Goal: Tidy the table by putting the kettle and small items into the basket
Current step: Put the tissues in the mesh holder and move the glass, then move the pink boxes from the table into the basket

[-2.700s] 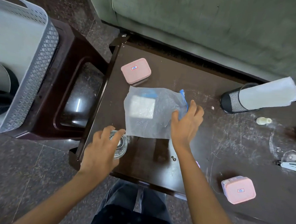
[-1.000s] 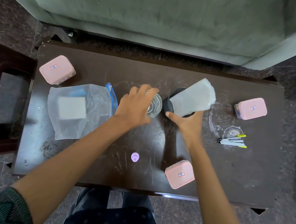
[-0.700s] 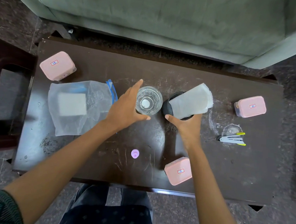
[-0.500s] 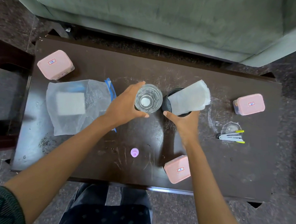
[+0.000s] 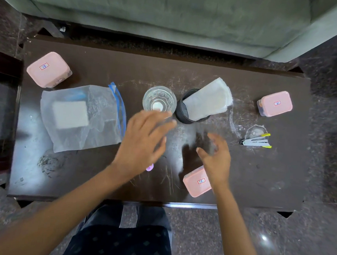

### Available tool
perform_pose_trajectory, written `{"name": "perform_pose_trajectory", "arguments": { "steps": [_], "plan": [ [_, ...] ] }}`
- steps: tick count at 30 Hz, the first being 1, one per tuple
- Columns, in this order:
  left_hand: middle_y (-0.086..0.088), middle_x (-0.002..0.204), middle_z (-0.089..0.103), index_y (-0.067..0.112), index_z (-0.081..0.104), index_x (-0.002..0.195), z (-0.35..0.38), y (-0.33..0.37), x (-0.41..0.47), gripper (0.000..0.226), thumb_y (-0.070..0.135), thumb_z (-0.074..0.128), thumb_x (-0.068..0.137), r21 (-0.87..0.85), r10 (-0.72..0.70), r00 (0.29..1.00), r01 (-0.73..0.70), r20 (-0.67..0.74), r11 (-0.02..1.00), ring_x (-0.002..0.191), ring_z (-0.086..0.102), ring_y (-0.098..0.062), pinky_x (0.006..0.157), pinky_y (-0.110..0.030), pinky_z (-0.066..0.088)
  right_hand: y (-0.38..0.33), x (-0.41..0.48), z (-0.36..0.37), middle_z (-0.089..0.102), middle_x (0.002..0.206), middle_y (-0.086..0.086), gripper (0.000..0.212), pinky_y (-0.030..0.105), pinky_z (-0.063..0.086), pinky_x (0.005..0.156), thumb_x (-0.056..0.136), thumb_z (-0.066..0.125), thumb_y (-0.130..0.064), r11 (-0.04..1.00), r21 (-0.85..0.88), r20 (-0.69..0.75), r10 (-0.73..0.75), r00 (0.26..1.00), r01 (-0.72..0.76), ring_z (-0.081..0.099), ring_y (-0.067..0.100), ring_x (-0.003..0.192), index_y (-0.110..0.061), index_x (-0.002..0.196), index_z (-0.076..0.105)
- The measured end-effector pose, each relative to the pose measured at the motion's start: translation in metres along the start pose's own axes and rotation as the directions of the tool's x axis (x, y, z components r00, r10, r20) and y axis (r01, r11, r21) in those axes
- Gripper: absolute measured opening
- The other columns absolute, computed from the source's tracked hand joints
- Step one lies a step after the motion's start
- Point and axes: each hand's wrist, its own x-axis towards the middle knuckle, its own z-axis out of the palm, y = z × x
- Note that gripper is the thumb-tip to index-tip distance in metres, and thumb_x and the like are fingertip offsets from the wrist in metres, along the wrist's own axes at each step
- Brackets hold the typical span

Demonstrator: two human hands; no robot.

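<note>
A clear drinking glass (image 5: 159,101) stands upright at the middle of the dark table (image 5: 269,177). Right beside it is a black mesh cup (image 5: 182,114) holding folded white paper (image 5: 208,102). My left hand (image 5: 143,141) hovers just in front of the glass, fingers spread, holding nothing. My right hand (image 5: 215,155) is open in front of the mesh cup, apart from it, blurred by motion. Three pink lidded boxes sit at the far left (image 5: 48,68), the right (image 5: 275,103) and the near edge (image 5: 197,181). The basket and kettle are out of view.
A clear zip bag (image 5: 81,116) with a white block inside lies at the left. A stapler (image 5: 255,141) and a small clear lid (image 5: 255,131) lie at the right. A tiny purple cap (image 5: 150,167) peeks out under my left wrist. A green sofa (image 5: 171,9) runs behind the table.
My left hand has let go of the glass, which now stands beside the mesh cup. My right hand has released the cup. Both hands have pulled back toward me.
</note>
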Motion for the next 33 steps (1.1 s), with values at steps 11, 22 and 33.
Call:
{"name": "perform_pose_trajectory", "arguments": {
  "steps": [11, 22, 33],
  "plan": [
    [-0.005, 0.138, 0.043, 0.020, 0.030, 0.141, 0.110, 0.107, -0.035, 0.079, 0.049, 0.062, 0.075, 0.069, -0.166, 0.727, 0.161, 0.666, 0.985, 0.118, 0.047, -0.027, 0.090, -0.041, 0.044, 0.045, -0.004, -0.038, 0.060, 0.103, 0.004, 0.029, 0.002, 0.036, 0.073, 0.074, 0.062, 0.008, 0.995, 0.056, -0.198, 0.087, 0.976, -0.077, 0.054, 0.014, 0.091, -0.007, 0.099, 0.065],
    [-0.005, 0.134, 0.032, 0.023, 0.028, 0.139, 0.094, 0.117, 0.031, 0.083, 0.018, 0.072, 0.069, 0.003, -0.178, 0.780, 0.220, 0.600, 0.975, 0.118, 0.047, -0.026, 0.092, -0.038, 0.047, 0.033, 0.063, -0.068, 0.063, 0.097, 0.021, 0.021, 0.049, 0.048, 0.084, 0.073, 0.055, 0.004, 0.993, -0.038, -0.308, -0.116, 0.944, 0.109, 0.059, 0.039, 0.091, 0.000, 0.091, 0.065],
    [0.002, 0.135, 0.035, 0.026, 0.021, 0.145, 0.067, 0.142, 0.127, 0.084, 0.026, 0.068, 0.075, -0.185, -0.233, 0.854, 0.351, 0.466, 0.918, 0.118, 0.042, -0.020, 0.089, -0.032, 0.042, 0.010, 0.200, -0.127, 0.008, 0.155, 0.014, 0.111, 0.052, 0.018, 0.112, 0.059, 0.079, -0.045, 0.881, -0.438, -0.230, 0.082, 0.970, -0.178, 0.011, 0.033, 0.141, -0.026, 0.144, 0.011]
  ]
}}
